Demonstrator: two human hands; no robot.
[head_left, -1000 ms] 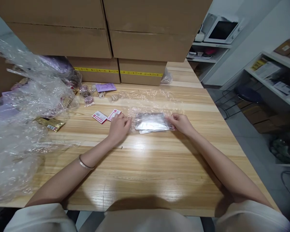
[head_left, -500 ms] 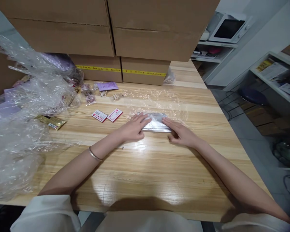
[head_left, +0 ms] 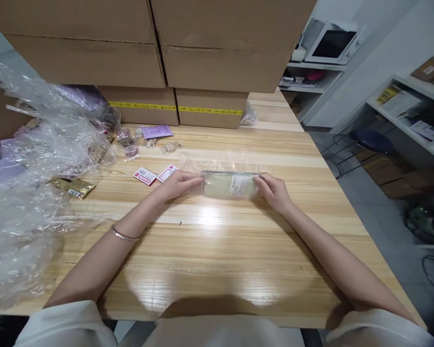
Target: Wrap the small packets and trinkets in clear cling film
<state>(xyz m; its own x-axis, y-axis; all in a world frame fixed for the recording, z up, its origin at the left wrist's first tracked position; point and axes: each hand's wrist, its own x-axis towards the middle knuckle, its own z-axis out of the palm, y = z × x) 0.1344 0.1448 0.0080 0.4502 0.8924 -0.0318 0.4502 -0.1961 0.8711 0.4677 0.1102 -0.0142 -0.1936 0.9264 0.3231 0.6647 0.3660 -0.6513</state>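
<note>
A flat pale packet (head_left: 229, 185) with a small white label, wrapped in clear plastic film, rests on the wooden table (head_left: 217, 250). My left hand (head_left: 177, 183) pinches its left end with closed fingers. My right hand (head_left: 273, 190) grips its right end, fingers curled round the edge. Loose clear film (head_left: 217, 159) trails behind the packet.
Two red-and-white cards (head_left: 155, 175) lie left of my left hand. A gold sachet (head_left: 74, 187) and a big heap of crumpled clear plastic (head_left: 29, 183) fill the left side. Small packets and a purple card (head_left: 157, 131) sit before stacked cardboard boxes (head_left: 159, 53). Shelves stand at right.
The silvery packet in the film has been turned over; its pale labelled side now faces up. Both hands went from pressing on top of it to gripping its two ends.
</note>
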